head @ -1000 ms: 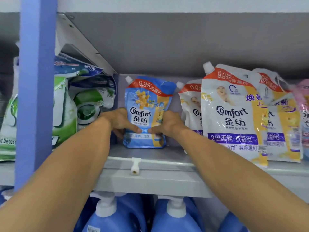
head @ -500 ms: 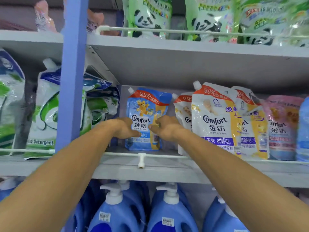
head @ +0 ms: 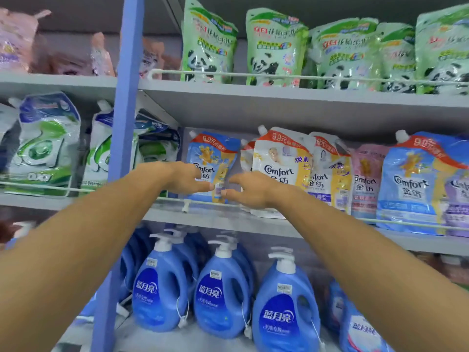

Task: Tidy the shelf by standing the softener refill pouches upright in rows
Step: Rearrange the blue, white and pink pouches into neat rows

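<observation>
Noted left hand (head: 185,177) and right hand (head: 250,190) slack, gripping nothing, straight fingers likely steadying upright blue pouch (head: 213,153) just beyond.

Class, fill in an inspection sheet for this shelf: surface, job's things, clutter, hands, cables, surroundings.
Surface: grey shelf with a wire rail.
Job's things: blue pouch upright at the left end; white pouch, pink pouch and others stand to its right.
Clutter: detergent pouches beyond the post.
Hands: left hand and right hand open, fingertips in front of the blue pouch; contact unclear.
Cables: nothing seen.
Surroundings: panda pouches above, bottles below.
</observation>
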The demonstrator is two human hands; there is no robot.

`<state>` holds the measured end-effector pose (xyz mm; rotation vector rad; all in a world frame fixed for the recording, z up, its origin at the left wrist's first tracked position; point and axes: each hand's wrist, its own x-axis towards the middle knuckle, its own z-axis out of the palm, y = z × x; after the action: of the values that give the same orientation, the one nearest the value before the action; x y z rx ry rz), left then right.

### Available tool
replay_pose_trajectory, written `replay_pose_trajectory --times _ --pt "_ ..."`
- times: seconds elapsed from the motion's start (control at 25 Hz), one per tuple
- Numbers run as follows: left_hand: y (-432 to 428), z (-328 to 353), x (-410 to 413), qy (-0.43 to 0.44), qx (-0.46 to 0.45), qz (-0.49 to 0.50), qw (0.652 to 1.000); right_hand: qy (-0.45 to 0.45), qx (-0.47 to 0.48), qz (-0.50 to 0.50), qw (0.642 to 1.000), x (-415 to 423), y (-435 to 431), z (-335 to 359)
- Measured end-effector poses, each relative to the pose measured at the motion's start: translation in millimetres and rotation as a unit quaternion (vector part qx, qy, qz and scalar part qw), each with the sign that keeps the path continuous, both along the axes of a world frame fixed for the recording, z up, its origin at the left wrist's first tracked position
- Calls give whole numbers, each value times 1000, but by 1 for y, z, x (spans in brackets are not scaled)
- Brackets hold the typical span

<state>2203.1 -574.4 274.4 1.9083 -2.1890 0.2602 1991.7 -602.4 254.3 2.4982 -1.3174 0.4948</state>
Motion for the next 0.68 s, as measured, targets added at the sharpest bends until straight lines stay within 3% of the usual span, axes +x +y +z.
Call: replay_pose_trajectory --times 0.32,0.68 --pt "24 -5 -126 -16 -7 -78 997 -14 -17 -67 998 -135 44 -4" --pt "-16 10 -279 -26 -26 -218 975 -16 -50 -244 968 -302 60 10"
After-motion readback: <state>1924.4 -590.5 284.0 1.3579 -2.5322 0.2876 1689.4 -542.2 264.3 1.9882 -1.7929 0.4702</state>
